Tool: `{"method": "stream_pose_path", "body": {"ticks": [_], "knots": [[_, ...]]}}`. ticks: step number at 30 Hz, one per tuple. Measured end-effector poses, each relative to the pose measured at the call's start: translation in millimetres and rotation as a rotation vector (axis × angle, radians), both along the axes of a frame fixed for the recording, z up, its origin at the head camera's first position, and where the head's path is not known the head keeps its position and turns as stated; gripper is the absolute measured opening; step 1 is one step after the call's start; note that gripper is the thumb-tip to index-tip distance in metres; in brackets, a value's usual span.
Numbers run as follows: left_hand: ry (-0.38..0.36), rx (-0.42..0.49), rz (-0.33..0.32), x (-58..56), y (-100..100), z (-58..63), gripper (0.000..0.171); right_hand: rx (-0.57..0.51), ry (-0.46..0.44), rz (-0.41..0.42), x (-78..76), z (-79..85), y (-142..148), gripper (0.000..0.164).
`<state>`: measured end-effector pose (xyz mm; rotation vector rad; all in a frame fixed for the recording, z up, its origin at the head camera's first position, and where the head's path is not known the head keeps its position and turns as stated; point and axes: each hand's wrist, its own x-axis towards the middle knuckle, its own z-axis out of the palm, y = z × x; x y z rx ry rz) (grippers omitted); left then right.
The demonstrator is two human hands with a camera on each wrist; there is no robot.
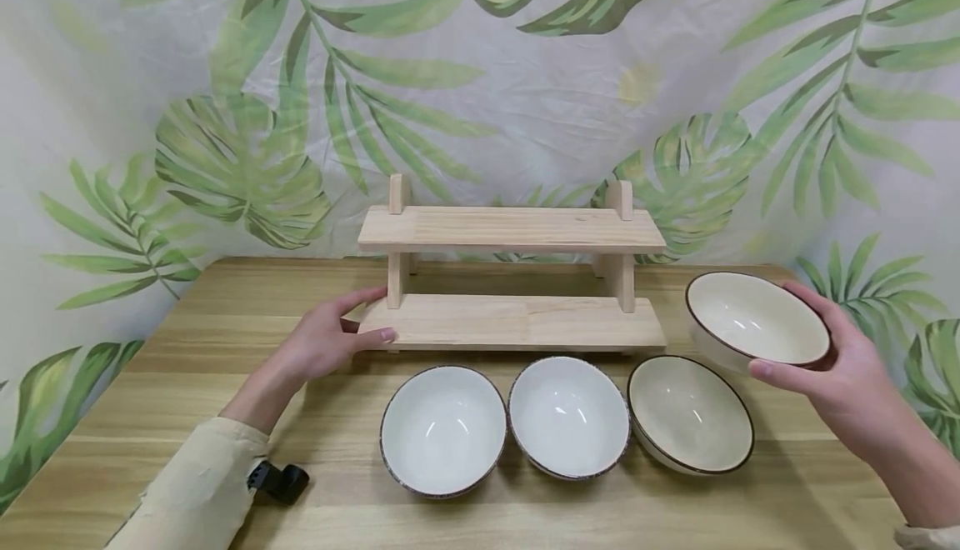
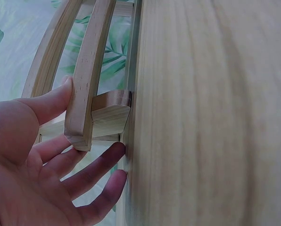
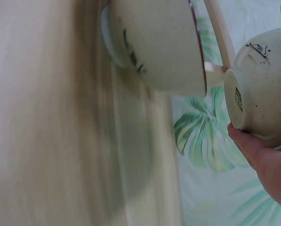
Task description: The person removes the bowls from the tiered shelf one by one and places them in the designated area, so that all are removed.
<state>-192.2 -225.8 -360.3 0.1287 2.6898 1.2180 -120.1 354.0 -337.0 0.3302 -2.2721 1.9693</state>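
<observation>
My right hand (image 1: 851, 379) holds a cream bowl (image 1: 757, 318) with a dark brown rim, thumb at the near rim and fingers round the far side. The bowl is tilted and raised off the table, right of a two-tier wooden shelf rack (image 1: 510, 229). In the right wrist view, dark marks show on the underside of this held bowl (image 3: 263, 89). At the rack's left end, my left hand (image 1: 322, 340) grips the lower board (image 1: 517, 321), its thumb on the front edge. The left wrist view has the thumb against the board (image 2: 84, 94) and the fingers below its end.
In front of the rack stand two white bowls (image 1: 444, 432) with speckled rims and a second cream bowl (image 1: 692, 415), side by side on the wooden table (image 1: 337, 483). A leaf-patterned cloth (image 1: 540, 108) hangs behind. A black device (image 1: 279, 482) is at the left sleeve.
</observation>
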Motion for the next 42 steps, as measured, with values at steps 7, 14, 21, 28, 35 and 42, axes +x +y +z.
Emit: {"method": "stream_pose_path", "body": {"ticks": [7,14,21,28,35,42], "knots": [[-0.002,0.003,-0.001,0.0,-1,0.1,0.083,0.095,-0.057,-0.07,9.7,-10.2,23,0.097],[-0.001,0.009,-0.003,0.8,-1,0.4,0.083,0.338,-0.075,-0.158,18.2,-20.4,39,0.096],[0.002,0.029,-0.009,0.9,0,-0.2,0.083,0.495,-0.089,-0.222,26.1,-31.7,53,0.095],[-0.001,0.041,-0.011,0.7,1,-0.1,0.083,0.533,-0.143,-0.222,31.2,-40.2,59,0.096],[0.006,0.024,-0.011,0.9,1,-0.2,0.083,0.583,-0.193,-0.183,33.5,-43.3,58,0.091],[0.007,0.013,-0.009,0.9,1,-0.2,0.083,0.589,-0.177,-0.182,34.4,-47.7,56,0.085]]}}
